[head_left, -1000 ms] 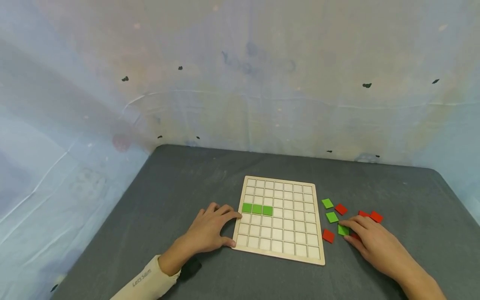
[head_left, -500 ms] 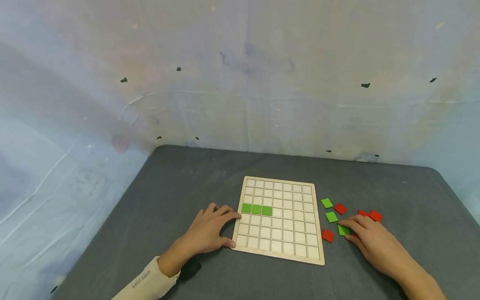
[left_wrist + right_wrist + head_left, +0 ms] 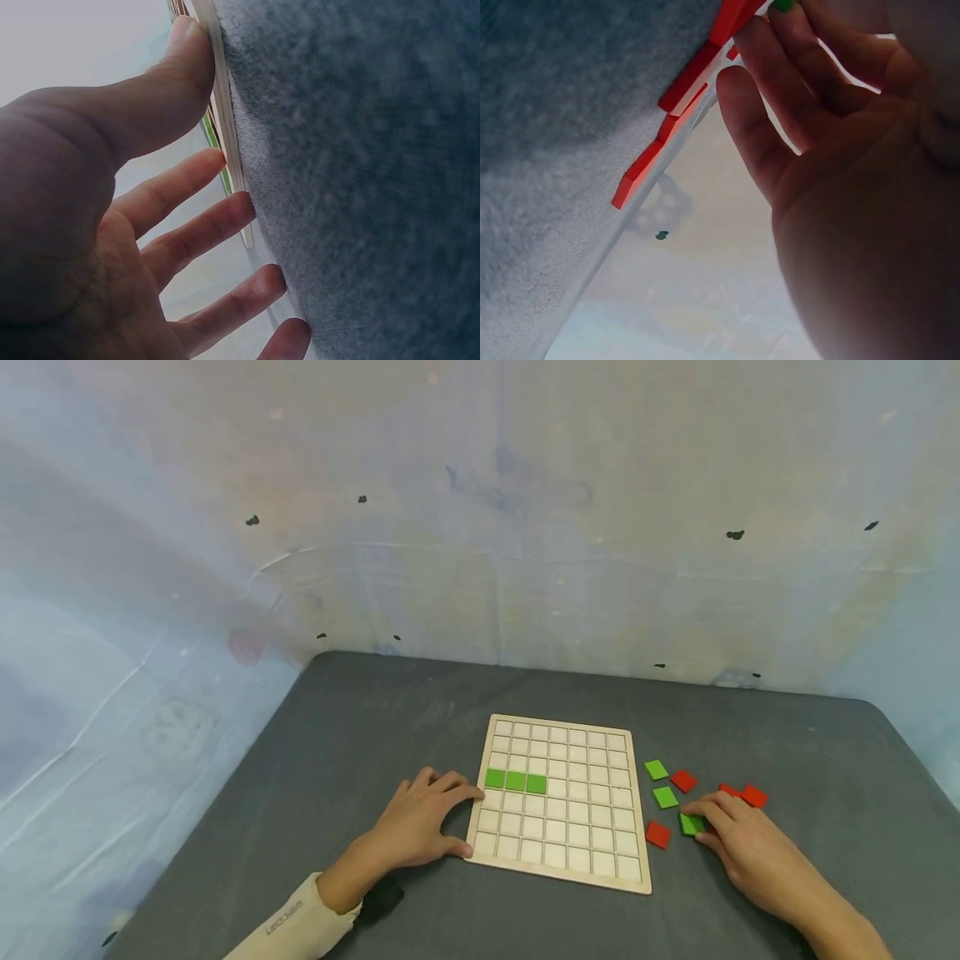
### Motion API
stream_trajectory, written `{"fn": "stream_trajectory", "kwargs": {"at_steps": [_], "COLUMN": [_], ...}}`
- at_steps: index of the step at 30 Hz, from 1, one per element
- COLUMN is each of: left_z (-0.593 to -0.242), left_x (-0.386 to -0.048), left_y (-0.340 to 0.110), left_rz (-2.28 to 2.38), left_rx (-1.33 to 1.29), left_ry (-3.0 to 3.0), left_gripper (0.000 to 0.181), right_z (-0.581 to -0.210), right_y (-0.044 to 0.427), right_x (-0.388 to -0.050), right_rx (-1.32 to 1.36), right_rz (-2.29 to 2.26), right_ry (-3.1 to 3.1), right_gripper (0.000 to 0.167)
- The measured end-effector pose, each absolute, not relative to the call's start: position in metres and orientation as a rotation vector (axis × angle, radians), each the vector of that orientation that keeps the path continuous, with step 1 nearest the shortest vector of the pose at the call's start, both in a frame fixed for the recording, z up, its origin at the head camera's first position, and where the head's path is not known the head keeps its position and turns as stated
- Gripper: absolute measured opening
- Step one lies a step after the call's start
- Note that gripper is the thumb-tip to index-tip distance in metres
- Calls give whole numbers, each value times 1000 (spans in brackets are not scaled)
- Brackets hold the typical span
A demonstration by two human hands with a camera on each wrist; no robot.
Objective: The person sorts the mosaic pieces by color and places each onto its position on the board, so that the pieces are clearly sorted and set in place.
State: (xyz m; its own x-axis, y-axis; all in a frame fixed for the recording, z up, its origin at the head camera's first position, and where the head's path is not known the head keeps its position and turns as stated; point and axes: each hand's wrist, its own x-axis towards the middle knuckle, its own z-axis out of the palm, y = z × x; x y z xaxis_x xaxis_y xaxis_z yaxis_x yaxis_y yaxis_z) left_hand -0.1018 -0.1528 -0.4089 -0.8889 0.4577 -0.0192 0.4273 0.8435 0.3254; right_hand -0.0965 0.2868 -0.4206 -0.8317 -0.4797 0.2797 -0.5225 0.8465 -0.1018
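Note:
A wooden grid board (image 3: pixel 579 811) lies on the dark table, with a short row of green square tiles (image 3: pixel 516 781) in its left cells. My left hand (image 3: pixel 420 818) rests at the board's left edge, thumb and forefinger touching it, fingers spread. To the right of the board, my right hand (image 3: pixel 757 856) pinches a green tile (image 3: pixel 691 826) between thumb and fingers; the tile is slightly tilted, low over the table. In the right wrist view only a sliver of green (image 3: pixel 782 4) shows by the fingertips.
Two loose green tiles (image 3: pixel 665 797) lie between the board and my right hand. Red tiles (image 3: pixel 683 781) are scattered there too, one (image 3: pixel 657 835) close to the board's right edge and others (image 3: pixel 754 796) beyond my knuckles. A patterned cloth (image 3: pixel 495 527) hangs behind the table.
The green tile at my right fingertips is now pinched and slightly raised and tilted, where before it lay flat. My left hand and the board keep their places.

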Motion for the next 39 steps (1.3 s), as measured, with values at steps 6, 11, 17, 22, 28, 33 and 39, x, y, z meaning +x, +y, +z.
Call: {"fn": "stream_trajectory", "kwargs": {"at_steps": [6,11,17,22,28,33,39], "left_z": [-409,-409,-407,-408,-413,-412,-413], "left_x": [-101,-101,-100,-100,-101,-100,-101], "left_y": [-153,-153,-153,-152,-153,-152,-152], "left_rz": [484,483,480,472,469,475,467], "left_rx": [701,700,704,694,692,693,689], "left_ry": [2915,2919,2913,2918,2919,2919,2918], "left_gripper": [69,70,69,69,70,70,71], "right_z": [-424,-425,-423,-422,-422,-420,-418], "right_y": [288,288,287,286,286,284,278], "right_x": [-95,-96,-95,-96,-95,-94,-95], "right_rx": [807,820,795,790,769,729,722], "right_rz": [311,310,329,348,365,382,417], "right_ry": [-2711,-2670,-2664,-2668,-2701,-2736,-2761], "right_gripper": [40,43,44,44,43,41,40]}}
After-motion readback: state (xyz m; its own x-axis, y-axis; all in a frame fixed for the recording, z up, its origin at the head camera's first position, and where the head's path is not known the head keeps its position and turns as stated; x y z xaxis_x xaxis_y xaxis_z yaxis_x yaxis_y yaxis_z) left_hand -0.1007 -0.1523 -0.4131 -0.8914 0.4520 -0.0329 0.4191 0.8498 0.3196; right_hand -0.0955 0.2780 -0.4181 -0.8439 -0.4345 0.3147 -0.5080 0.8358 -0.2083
